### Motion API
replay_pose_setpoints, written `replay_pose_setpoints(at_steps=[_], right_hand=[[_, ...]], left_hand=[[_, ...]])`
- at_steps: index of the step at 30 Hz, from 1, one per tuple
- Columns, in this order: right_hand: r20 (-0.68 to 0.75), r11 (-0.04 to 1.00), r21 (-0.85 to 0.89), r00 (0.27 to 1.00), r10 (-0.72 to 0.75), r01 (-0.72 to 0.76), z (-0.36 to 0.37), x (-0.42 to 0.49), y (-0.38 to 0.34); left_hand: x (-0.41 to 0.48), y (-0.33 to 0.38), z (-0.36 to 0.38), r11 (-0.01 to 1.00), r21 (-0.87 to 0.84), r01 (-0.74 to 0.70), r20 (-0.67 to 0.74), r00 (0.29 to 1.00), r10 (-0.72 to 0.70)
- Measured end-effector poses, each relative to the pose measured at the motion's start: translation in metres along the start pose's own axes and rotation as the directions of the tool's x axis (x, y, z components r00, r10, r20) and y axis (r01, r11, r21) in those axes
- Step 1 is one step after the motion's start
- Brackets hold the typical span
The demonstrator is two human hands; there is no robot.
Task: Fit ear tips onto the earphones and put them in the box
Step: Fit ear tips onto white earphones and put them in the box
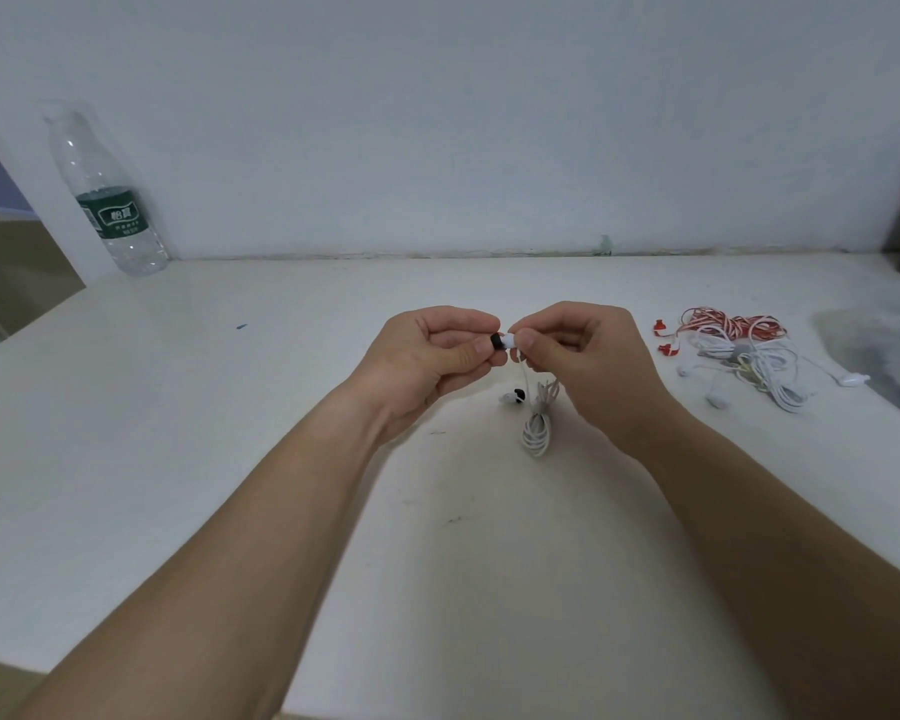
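Careful, the left hand pinches the black tip, the right hand pinches the white earbud; crooked pushing could pop it off.

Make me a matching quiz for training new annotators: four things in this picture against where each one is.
Things:
1 black ear tip
2 water bottle
3 red-and-white earphones
4 earbud already tipped

Places:
A far left, standing upright
B just left of the coiled white cable
C pinched in the left hand
D tangled on the right side of the table

Pairs: 1-C, 2-A, 3-D, 4-B
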State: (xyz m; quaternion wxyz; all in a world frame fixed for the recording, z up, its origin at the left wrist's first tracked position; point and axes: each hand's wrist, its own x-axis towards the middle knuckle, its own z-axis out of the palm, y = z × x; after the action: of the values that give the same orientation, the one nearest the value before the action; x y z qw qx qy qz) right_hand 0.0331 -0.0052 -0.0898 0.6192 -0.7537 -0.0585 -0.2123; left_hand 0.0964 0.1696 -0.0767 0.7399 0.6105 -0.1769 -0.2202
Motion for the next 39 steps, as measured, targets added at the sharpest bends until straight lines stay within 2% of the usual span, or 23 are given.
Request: replay_pose_setpoints(at_steps=[8, 17, 19, 23, 25, 30, 36, 39], right_hand=[[0.035, 0.997, -0.065, 0.998, -0.043, 0.045, -0.0031, 0.0021, -0.0011], [0.062, 0.964, -0.250, 0.995, -0.081, 0.094, -0.0051, 0.0037, 0.0032], [0.069, 0.964, -0.246, 0.994, -0.089, 0.103, -0.0046, 0.0030, 0.0024], [0.044, 0.989, -0.097, 0.993, -0.108, 0.112, -0.0060, 0.0021, -0.0006], [0.044, 0.991, -0.083, 0.994, -0.100, 0.103, -0.0065, 0.0018, -0.0007], [0.074, 0.981, -0.156, 0.992, -0.104, 0.114, -0.0078, 0.0040, -0.0003], [0.102, 0.919, -0.355, 0.985, -0.142, 0.169, -0.0063, 0.0029, -0.0002], [0.067, 0.952, -0.271, 0.990, -0.128, 0.142, -0.0045, 0.0021, 0.0012]], left_hand=[[-0.0005, -0.0001, 0.0006, 1.000, -0.009, 0.016, -0.002, 1.000, -0.016], [-0.0008, -0.0009, 0.0008, 0.999, 0.027, 0.025, -0.003, 1.000, -0.025], [-0.0006, -0.0008, 0.0004, 0.999, 0.024, 0.026, 0.006, 1.000, -0.026], [0.0000, 0.0002, 0.0005, 0.999, -0.027, 0.034, 0.019, 0.999, -0.033], [0.0000, 0.0001, 0.0007, 0.999, -0.033, 0.033, 0.023, 0.999, -0.033], [-0.0004, -0.0005, 0.0012, 0.999, -0.027, 0.039, 0.030, 0.999, -0.038], [-0.0005, -0.0014, 0.0005, 0.999, 0.010, 0.046, 0.033, 0.998, -0.047], [-0.0003, -0.0014, 0.0003, 0.999, -0.014, 0.043, 0.035, 0.998, -0.042]])
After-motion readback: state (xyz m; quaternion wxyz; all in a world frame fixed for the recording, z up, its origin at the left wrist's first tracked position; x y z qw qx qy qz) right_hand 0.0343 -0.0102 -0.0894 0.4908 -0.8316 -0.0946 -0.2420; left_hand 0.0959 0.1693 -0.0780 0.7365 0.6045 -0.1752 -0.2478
